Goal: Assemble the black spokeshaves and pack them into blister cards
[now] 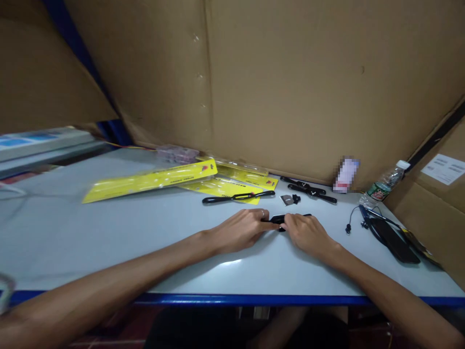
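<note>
Both hands are closed around a black spokeshave (278,219) just above the tabletop. My left hand (241,229) wraps one handle, with a ring on a finger. My right hand (306,231) grips the other end, its fingers at the middle part. Most of the tool is covered by the fingers. Beyond my left hand lies another black spokeshave body (241,196), partly over a yellow blister card (218,188). A metal blade (286,200) and a small black part (296,198) rest past the held tool. Several more spokeshaves (312,191) lie behind them.
A long yellow pack (152,180) lies at the left, near a pinkish plastic-wrapped bundle (177,154). At the right are a plastic bottle (385,184), a dark phone (394,241) and a corded item (348,228). Cardboard walls (276,87) enclose the table's (90,232) back and sides.
</note>
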The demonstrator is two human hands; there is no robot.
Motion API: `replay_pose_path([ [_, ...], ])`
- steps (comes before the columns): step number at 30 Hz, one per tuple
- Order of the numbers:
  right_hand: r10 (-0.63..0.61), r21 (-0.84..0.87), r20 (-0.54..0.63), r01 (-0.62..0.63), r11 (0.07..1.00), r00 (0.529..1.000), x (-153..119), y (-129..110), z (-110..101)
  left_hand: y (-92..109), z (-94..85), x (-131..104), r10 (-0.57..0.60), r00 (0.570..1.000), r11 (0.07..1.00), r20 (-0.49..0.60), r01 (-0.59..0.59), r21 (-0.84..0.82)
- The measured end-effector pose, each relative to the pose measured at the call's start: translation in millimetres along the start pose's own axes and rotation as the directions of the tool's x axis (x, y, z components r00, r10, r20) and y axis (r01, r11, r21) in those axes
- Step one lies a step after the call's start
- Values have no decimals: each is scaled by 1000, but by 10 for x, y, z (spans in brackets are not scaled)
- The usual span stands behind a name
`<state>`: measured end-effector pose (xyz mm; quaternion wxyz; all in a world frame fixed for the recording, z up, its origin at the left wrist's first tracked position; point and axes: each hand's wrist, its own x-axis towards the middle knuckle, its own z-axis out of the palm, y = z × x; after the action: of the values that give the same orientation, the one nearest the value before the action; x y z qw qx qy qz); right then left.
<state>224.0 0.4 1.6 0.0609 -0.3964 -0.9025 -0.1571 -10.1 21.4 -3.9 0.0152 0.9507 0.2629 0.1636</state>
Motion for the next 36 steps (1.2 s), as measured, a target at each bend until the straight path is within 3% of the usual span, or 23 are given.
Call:
replay_pose_path([
  [3, 67, 24, 13, -67, 997, 998, -4, -8, 34, 6, -18, 7, -6, 1000, 1000, 17, 6, 8],
  [7, 143, 199, -45, -132, 971, 989, -20, -16, 98, 6, -27, 7, 14, 1000, 1000, 15, -14, 12],
  [13, 27, 454, -178, 58, 889, 984, -37, -5, 95, 8, -15, 15, 3, 1000, 1000, 6, -3, 12],
  [21, -15, 445, -98, 57, 894, 995, -58, 56, -81, -2, -8, 22, -5, 1000, 1000, -1, 5, -4],
  [30, -57, 216, -179, 96, 972, 982, -48, 58, -80, 3, 0, 25, -15, 1000, 1000, 3, 15, -15],
  [36, 43, 434, -242, 68, 898, 969, -30, 33, 3, 20, -26, 29, -9, 1000, 1000, -2, 9, 26],
])
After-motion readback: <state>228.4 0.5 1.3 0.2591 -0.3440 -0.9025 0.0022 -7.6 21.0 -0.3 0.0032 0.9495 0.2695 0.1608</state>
